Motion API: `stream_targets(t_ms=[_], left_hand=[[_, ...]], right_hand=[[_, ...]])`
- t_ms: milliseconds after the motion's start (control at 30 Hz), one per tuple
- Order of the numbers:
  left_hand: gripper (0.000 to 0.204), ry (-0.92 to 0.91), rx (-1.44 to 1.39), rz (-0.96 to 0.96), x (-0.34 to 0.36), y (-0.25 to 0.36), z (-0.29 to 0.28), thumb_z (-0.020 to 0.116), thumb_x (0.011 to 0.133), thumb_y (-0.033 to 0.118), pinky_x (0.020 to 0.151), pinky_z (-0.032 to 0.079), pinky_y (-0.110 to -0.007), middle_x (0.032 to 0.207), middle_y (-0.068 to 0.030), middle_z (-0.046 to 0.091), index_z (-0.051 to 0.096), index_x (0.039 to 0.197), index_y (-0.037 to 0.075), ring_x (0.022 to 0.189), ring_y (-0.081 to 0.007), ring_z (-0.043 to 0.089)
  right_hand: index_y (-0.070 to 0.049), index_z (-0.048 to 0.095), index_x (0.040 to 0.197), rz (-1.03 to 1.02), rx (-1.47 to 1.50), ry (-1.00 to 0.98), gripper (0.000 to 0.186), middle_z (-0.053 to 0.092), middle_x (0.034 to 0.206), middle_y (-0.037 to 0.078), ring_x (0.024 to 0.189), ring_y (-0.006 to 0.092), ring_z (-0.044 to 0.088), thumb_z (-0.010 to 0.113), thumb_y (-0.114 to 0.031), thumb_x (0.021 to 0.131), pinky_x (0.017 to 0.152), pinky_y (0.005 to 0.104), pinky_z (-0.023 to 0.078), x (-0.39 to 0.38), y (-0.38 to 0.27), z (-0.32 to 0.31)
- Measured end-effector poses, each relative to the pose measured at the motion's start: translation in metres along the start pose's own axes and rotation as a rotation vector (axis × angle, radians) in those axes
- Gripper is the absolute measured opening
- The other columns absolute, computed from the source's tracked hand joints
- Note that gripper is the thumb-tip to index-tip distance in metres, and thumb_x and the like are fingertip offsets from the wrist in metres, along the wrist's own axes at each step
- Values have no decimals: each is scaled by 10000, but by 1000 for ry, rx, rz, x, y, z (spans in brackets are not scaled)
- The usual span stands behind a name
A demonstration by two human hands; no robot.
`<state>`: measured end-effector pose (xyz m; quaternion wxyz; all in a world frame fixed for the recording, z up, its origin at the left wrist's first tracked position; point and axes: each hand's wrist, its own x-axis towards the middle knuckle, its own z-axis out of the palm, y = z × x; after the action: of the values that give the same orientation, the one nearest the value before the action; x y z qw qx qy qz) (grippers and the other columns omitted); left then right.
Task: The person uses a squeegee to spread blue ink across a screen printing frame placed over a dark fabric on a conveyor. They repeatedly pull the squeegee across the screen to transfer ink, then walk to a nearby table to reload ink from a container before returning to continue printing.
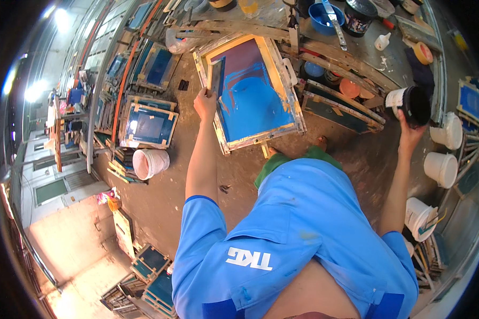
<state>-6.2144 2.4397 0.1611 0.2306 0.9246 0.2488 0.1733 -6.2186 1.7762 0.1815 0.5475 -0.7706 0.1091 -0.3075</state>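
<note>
My left hand (pixel 205 102) grips a flat bar tool (pixel 214 78) at the left side of a framed screen (pixel 255 109). The screen stands tilted in front of me, with yellow inner edging, purple mesh at the top and bright blue coating over much of it. At the far right, my right hand (pixel 409 125) holds a black tub (pixel 414 106) with a white label, apart from the screen.
A cluttered bench (pixel 372 61) at the top carries a blue tub (pixel 319 22) and jars. Framed screens (pixel 146 127) and a pink-white bucket (pixel 151 162) stand to my left. White buckets (pixel 440 170) line the right side, and more frames (pixel 149 266) lie at lower left.
</note>
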Motion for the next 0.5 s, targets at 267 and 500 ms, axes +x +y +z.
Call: stream_targets(t_ms=[267, 500], left_hand=[[299, -74, 44, 196, 40, -8, 19, 722, 760, 279, 725, 519, -479, 800, -190, 702, 717, 935, 37, 814, -413, 685], [315, -94, -27, -92, -46, -37, 5, 724, 735, 263, 715, 518, -473, 802, -208, 696, 686, 891, -8, 793, -402, 694]], right_hand=[[37, 394, 1479, 223, 137, -83, 881, 482, 1459, 156, 1327, 251, 485, 900, -101, 772, 1149, 400, 360, -110, -17, -24], [53, 361, 1490, 327, 106, 9, 900, 507, 1442, 171, 1314, 268, 513, 891, -100, 779, 1159, 416, 375, -167, -9, -44]])
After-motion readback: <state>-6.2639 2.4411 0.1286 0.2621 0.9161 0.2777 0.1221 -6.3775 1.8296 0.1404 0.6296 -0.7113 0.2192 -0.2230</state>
